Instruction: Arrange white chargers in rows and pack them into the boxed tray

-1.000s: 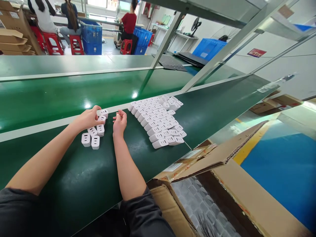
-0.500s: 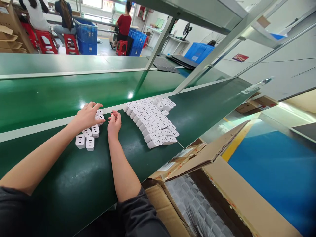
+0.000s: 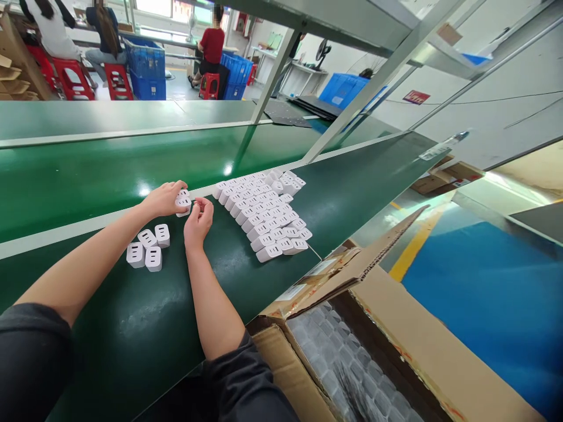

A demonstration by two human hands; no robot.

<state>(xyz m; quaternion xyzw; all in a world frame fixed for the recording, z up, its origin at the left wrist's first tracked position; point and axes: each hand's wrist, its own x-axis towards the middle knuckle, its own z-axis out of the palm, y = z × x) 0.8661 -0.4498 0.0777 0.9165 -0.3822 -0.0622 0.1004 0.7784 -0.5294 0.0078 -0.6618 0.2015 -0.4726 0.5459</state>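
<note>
My left hand (image 3: 166, 199) is closed round a pair of white USB chargers (image 3: 183, 203) by the white edge strip of the green bench. Close to their right side is my right hand (image 3: 199, 221), its fingers curled in; whatever they may hold is hidden. Several loose white chargers (image 3: 153, 258) stand in a small group below my left hand, slotted faces up. To the right of my right hand, many more chargers (image 3: 257, 214) stand packed in slanting rows, with a few lying out of line at the far end.
An opened cardboard box (image 3: 281, 357) with clear plastic-wrapped contents stands at the lower right, its flap (image 3: 391, 246) raised beside the bench. A metal post (image 3: 334, 129) rises behind the rows. Across the green belt (image 3: 88, 170), people sit on red stools near blue crates (image 3: 147, 67).
My left hand has moved right with the two chargers, away from the small group and nearer my right hand. The fingers of my right hand stay curled. The whole view has shifted slightly.
</note>
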